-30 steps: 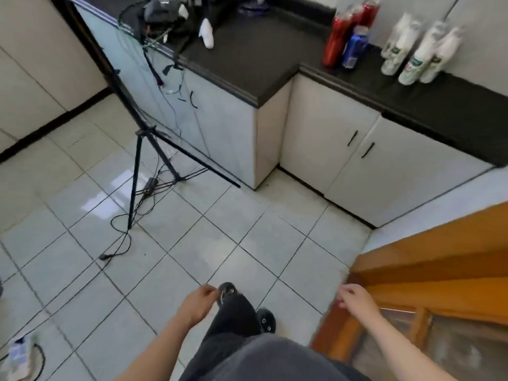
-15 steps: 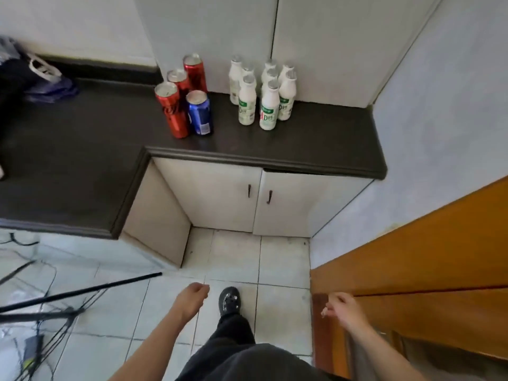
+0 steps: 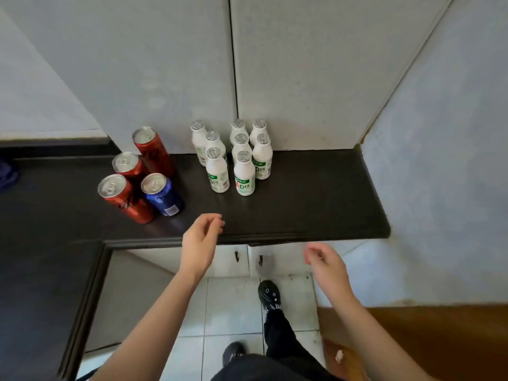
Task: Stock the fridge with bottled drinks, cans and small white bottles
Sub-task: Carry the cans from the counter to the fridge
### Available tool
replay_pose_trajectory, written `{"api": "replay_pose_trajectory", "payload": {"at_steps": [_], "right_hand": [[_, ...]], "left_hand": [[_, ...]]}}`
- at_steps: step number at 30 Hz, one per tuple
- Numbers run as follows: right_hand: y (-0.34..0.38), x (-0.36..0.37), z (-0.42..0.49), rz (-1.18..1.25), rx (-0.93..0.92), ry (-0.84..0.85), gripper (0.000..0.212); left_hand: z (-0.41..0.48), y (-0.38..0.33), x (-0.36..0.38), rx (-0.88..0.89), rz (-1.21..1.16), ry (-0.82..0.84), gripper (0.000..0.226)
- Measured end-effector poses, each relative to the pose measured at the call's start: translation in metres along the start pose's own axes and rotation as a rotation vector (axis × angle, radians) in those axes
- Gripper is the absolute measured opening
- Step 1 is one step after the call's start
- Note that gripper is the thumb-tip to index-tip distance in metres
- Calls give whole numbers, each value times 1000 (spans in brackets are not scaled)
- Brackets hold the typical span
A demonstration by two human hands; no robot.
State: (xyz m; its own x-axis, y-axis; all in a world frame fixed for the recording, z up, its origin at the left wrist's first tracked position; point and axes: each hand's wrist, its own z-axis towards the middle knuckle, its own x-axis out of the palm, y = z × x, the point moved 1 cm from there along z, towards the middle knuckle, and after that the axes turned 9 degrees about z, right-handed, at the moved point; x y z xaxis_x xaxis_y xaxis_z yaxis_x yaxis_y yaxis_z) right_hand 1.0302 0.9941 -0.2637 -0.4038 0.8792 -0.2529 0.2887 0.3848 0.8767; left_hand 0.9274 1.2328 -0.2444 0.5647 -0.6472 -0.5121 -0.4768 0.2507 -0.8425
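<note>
White bottles [image 3: 233,158] upright, foil-capped, green-labelled, clustered

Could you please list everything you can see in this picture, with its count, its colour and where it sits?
red cans: three, red, upright in a cluster on the left part of the counter
blue can: one, blue, upright at the right front of the red cans
small white bottles: eight, white with green labels, upright in a group near the wall panels
counter: one, black, L-shaped, ahead of the person
cabinet doors: two, white with dark handles, under the counter
floor tiles: pale, below the cabinets
wooden panel: one, brown, lower right
shoes: two, black, on the tiles
left hand: empty, over the counter's front edge
right hand: empty, short of the counter
</note>
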Motion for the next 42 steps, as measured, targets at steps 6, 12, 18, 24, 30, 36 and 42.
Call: {"api": "replay_pose_trajectory", "payload": {"at_steps": [6,12,18,24,30,36,42], "right_hand": [[93,41,65,2,-284,169,15],[143,101,84,-43,-505,431,15],[146,156,77,-130,-561,630,20],[149,205,75,-278,-553,634,42],[154,250,69,-421,-545,597,72],[151,281,68,-490,-550,517,82],[143,295,66,-459,-536,450,76]], "left_hand": [[30,-27,-27,72,77,-529,14],[38,-14,-70,29,229,-925,20],[27,14,-87,-116,203,-899,46],[45,29,-102,-165,140,-743,64],[73,35,-125,-153,27,-601,77],[90,50,-139,-93,-3,-415,78],[91,62,-147,-44,-43,-354,64]]}}
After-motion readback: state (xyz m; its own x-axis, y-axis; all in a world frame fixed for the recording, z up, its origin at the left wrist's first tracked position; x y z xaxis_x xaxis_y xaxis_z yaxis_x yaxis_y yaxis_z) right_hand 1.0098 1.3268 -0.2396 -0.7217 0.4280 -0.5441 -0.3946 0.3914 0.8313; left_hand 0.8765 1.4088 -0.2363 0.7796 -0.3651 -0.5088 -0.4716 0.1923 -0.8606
